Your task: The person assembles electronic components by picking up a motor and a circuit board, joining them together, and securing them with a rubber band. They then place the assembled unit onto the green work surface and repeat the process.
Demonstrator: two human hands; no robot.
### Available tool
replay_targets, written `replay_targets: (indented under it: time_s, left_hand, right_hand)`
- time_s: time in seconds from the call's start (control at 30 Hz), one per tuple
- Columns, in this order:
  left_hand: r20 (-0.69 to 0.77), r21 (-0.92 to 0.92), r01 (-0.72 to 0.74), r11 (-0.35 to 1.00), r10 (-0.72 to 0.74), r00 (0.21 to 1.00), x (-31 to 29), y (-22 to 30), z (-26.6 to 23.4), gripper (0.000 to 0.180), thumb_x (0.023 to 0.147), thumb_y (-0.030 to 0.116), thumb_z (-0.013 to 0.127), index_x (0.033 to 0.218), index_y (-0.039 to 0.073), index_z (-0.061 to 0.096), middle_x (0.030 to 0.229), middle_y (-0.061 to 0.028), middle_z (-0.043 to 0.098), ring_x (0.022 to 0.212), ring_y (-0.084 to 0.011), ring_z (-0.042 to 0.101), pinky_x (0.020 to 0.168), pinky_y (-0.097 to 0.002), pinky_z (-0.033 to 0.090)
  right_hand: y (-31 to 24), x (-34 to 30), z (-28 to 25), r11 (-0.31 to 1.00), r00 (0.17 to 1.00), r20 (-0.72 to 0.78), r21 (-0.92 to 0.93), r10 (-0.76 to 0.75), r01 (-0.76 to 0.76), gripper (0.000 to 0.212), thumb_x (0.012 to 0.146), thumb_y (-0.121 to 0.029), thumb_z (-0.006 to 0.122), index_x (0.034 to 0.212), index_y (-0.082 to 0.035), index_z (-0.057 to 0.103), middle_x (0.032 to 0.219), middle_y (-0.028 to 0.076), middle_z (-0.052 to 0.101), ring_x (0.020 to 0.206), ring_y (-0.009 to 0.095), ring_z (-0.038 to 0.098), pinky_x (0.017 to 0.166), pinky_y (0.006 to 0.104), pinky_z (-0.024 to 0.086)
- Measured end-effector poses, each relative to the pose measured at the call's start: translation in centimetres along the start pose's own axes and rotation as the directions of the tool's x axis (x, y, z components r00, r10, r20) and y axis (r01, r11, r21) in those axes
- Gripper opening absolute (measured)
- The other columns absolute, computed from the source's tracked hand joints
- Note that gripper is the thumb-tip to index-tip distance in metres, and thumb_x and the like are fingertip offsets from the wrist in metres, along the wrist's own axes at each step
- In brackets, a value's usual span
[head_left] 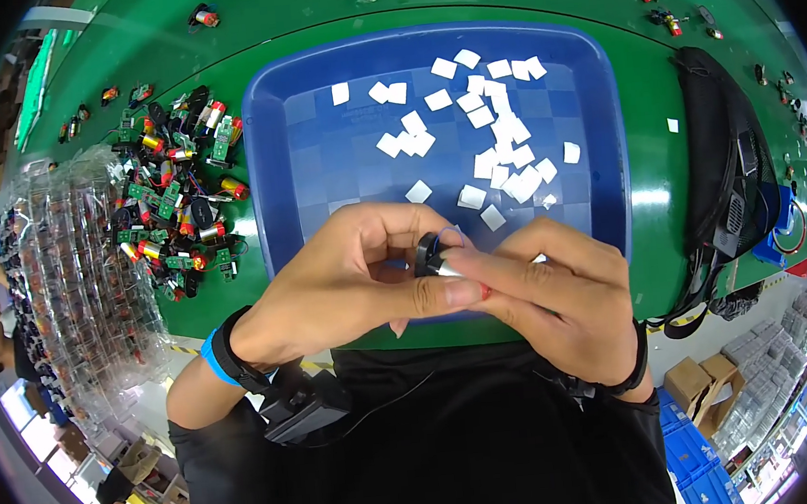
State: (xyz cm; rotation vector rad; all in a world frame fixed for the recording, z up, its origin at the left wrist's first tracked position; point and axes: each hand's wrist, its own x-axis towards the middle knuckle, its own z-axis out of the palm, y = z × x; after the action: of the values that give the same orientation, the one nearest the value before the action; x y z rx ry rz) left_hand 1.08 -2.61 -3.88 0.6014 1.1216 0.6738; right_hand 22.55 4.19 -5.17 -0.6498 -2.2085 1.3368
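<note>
Over the near edge of a blue plastic tray point(265, 187), my two hands meet around one small electronic assembly point(429, 252). It shows a black rounded part, a thin wire and a pale section; the rest is covered by my fingers. My left hand point(329, 273) pinches it from the left, thumb pointing right. From the other side, the thumb and fingers of my right hand point(570, 295) close on it too. Many small white square pieces point(418, 191) lie scattered in the tray, some overlapping, just beyond my hands.
Left of the tray is a heap of small green circuit boards with cylindrical cells point(169, 200). Clear plastic blister trays point(80, 280) stand beside it. A black bag point(708, 129) lies on the right of the green table point(648, 135). Cardboard boxes point(692, 385) and blue crates point(695, 462) are at lower right.
</note>
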Motion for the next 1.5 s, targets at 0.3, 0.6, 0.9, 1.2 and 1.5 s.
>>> replay_targets:
  time_s: [0.3,0.6,0.9,1.2,1.5]
  left_hand:
    - [-0.380,0.716,-0.070,0.695,0.472,0.795,5.1,8.5,-11.3,0.039,0.088,0.034,0.078,0.112,0.005,0.071,0.089,-0.0026,0.070,0.082,-0.0100,0.062,0.062,-0.0284,0.048]
    - [0.338,0.789,0.435,-0.433,0.898,0.280,14.4,9.0,-23.3,0.030,0.093,0.031,0.069,0.117,0.012,0.066,0.107,-0.0075,0.072,0.096,-0.0250,0.067,0.080,-0.0370,0.052]
    - [0.037,0.995,-0.099,0.032,0.779,0.625,10.1,9.4,-13.4,0.021,0.089,0.021,0.072,0.098,0.004,0.064,0.085,-0.0075,0.068,0.079,-0.0244,0.067,0.068,-0.0355,0.050]
    - [0.232,0.903,-0.428,-0.012,0.854,0.465,-0.6,1.0,-0.9,0.019,0.074,-0.005,0.075,0.090,0.004,0.069,0.107,-0.0103,0.067,0.091,-0.0309,0.065,0.080,-0.0371,0.054]
    - [-0.017,0.769,-0.566,0.296,0.895,0.445,-0.6,-0.7,-0.6,0.028,0.081,0.005,0.078,0.107,0.004,0.066,0.115,-0.0113,0.065,0.097,-0.0252,0.064,0.081,-0.0358,0.054]
  right_hand:
    - [-0.4,0.0,-0.1,0.989,0.988,-0.047,0.023,0.146,-0.145,0.068,0.074,-0.002,0.084,0.136,-0.004,0.057,0.112,0.013,0.067,0.088,0.019,0.067,0.069,0.0280,0.057]
    - [-0.3,-0.9,-0.3,0.985,0.997,-0.026,-0.154,0.074,-0.077,0.057,0.075,0.000,0.082,0.129,-0.005,0.062,0.114,0.011,0.067,0.091,0.021,0.068,0.071,0.0290,0.057]
    - [0.2,0.9,-0.1,0.986,0.999,0.021,-0.165,-0.031,0.034,0.050,0.077,0.001,0.081,0.124,-0.003,0.063,0.107,0.010,0.069,0.088,0.019,0.068,0.069,0.0277,0.056]
    - [0.5,3.4,-0.4,0.550,0.831,0.235,0.655,0.504,-0.518,0.019,0.101,-0.015,0.060,0.104,0.003,0.063,0.085,0.014,0.070,0.066,0.014,0.067,0.053,0.0262,0.055]
    - [0.8,3.2,0.4,0.736,0.865,0.134,0.474,0.483,-0.484,0.017,0.102,-0.013,0.058,0.096,0.002,0.062,0.078,0.008,0.069,0.061,0.011,0.065,0.052,0.0223,0.053]
